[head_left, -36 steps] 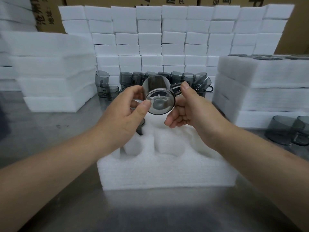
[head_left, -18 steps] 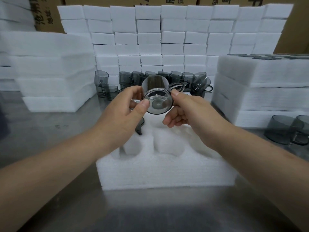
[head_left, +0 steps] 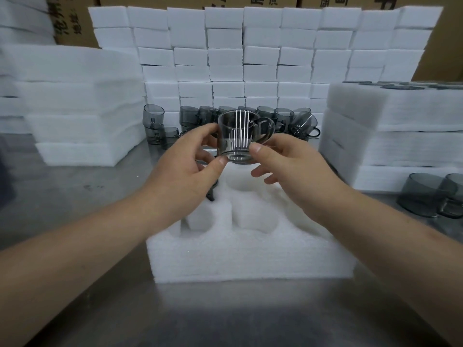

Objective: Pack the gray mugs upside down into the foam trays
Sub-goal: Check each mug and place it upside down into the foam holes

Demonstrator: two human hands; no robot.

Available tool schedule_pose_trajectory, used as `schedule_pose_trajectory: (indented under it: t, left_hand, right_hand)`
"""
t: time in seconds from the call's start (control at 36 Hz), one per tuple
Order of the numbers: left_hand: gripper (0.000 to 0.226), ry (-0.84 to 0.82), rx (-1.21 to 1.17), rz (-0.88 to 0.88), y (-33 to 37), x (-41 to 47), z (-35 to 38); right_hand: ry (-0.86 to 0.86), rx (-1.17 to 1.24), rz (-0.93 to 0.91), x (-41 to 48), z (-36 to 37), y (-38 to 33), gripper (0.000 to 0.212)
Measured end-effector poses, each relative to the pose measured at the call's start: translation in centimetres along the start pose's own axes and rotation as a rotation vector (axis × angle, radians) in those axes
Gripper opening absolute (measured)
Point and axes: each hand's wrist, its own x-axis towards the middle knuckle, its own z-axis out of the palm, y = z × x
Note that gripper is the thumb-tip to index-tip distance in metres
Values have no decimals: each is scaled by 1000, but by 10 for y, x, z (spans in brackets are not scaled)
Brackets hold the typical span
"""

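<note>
While both hands pinched it above the white foam tray (head_left: 250, 256) on the steel surface (head_left: 75, 196), the translucent gray glass mug (head_left: 239, 136) sat upright; left hand (head_left: 183, 171) and right hand (head_left: 293, 169) closed on its base; likely light, rigid, slippery, breakable; the walls suit holding, handle facing right.

Left hand (head_left: 185, 166): raised, fingers pinched closed, thumb forward. Right hand (head_left: 293, 166): raised, thumb and fingers likewise pinched. Forearms converging.

— What surrounds the work area?
— A dull, scuffed metal table (head_left: 75, 196) under soft, even light. At the far side, white foam blocks (head_left: 250, 58) stacked like a wall.
— Behind them?
— Brown cardboard boxes (head_left: 446, 53) with printed characters.
</note>
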Motion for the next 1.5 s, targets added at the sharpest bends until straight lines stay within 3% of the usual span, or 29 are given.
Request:
schedule_pose_trajectory:
  t: [0.08, 0.33, 0.83, 1.06, 1.36, 1.5]
  left_hand:
    - [46, 27, -38, -7, 2, -1, 1]
    - [76, 10, 70, 20, -1, -3, -1]
    - [70, 26, 6, -27, -4, 0, 2]
    - [65, 37, -29, -18, 0, -2, 2]
    - [76, 4, 7, 3, 3, -4, -1]
    - [86, -17, 19, 4, 1, -3, -1]
  right_hand:
    - [32, -17, -7, 1, 1, 2, 37]
    - [16, 72, -25, 1, 0, 4, 26]
    - [73, 50, -18, 3, 0, 6, 15]
    - [-1, -4, 19, -2, 2, 1, 41]
    - [-122, 9, -2, -5, 1, -4, 43]
    - [-215, 22, -31, -7, 3, -7, 28]
